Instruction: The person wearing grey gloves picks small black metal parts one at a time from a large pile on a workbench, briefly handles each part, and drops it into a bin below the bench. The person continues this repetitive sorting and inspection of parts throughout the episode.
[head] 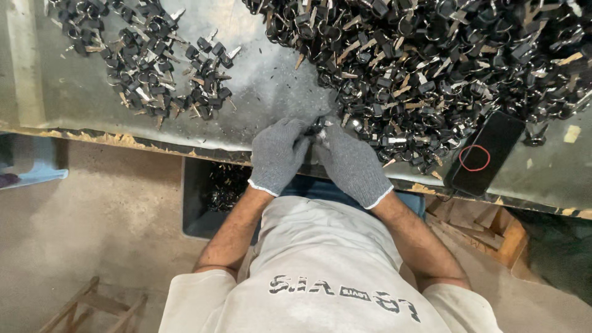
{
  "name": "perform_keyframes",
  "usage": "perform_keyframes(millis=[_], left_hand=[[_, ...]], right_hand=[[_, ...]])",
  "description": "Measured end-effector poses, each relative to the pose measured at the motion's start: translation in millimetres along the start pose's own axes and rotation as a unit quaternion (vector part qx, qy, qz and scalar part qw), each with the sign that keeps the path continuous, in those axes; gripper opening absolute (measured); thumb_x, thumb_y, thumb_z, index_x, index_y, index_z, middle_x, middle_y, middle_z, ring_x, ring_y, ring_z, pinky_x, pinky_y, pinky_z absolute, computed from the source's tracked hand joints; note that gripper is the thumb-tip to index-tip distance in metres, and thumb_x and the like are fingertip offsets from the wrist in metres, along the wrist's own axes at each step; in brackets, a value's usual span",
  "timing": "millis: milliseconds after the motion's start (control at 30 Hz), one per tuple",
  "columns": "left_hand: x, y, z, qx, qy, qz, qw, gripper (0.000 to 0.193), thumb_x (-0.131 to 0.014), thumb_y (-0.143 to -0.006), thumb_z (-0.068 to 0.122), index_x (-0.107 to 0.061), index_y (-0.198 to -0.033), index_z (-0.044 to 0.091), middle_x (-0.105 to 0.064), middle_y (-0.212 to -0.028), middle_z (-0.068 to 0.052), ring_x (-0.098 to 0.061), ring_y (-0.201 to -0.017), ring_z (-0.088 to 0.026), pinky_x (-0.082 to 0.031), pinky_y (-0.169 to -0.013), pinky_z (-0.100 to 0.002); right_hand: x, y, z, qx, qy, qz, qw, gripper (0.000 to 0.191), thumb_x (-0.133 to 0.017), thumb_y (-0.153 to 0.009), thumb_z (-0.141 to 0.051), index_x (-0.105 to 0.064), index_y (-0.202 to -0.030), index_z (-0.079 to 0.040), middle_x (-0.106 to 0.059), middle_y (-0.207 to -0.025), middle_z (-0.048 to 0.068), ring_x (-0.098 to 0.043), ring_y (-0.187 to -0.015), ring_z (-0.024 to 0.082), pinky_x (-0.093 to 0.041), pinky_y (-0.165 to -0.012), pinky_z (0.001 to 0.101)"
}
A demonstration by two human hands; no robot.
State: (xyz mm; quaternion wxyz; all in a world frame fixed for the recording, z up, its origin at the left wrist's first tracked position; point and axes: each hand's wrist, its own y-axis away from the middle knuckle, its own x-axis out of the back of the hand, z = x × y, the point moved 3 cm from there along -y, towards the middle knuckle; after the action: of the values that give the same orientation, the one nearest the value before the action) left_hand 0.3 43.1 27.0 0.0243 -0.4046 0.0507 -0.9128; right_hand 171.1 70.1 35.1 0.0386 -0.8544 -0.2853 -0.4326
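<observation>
Head view: both gloved hands meet over a small key [318,131] at the table's [265,86] near edge.
Left hand [277,154] and right hand [351,161], in grey knit gloves, are curled nearly closed, fingertips pinching the key between them; its axis cannot be told, mostly hidden. Large pile of black-headed keys [431,68] lies just beyond, smaller pile [154,61] far left. Black phone [486,153], red ring on it, right. Dark bin [209,197] below table edge.

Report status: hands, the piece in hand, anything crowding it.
Left hand and right hand, gloved, pinch one small key piece at table edge. Big key pile crowds right; phone beside.
</observation>
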Motion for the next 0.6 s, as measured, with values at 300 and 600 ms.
perform_keyframes(millis=[300, 600], left_hand=[[-24, 9, 1, -0.092, -0.136, -0.039, 0.986, 0.021, -0.064, -0.087, 0.009, -0.062, -0.108, 0.005, -0.065, -0.095, -0.016, -0.066, -0.085, -0.035, -0.052, -0.078, -0.046], [0, 1, -1, -0.044, 0.040, -0.009, 0.998, 0.016, -0.071, -0.091, 0.017, -0.068, -0.104, 0.009, -0.070, -0.099, -0.012, -0.068, -0.090, -0.035, -0.053, -0.077, -0.046]], right_hand=[[-20, -4, -13, 0.010, 0.264, 0.073, 0.962, 0.016, -0.061, -0.093, -0.008, -0.060, -0.107, 0.000, -0.067, -0.084, 0.020, -0.072, -0.075, 0.033, -0.059, -0.057, 0.0412], [-3, 2, 2, 0.028, 0.136, 0.023, 0.990, 0.035, -0.068, -0.094, -0.028, -0.055, -0.102, 0.004, -0.066, -0.093, 0.026, -0.073, -0.078, 0.039, -0.059, -0.054, 0.0442]])
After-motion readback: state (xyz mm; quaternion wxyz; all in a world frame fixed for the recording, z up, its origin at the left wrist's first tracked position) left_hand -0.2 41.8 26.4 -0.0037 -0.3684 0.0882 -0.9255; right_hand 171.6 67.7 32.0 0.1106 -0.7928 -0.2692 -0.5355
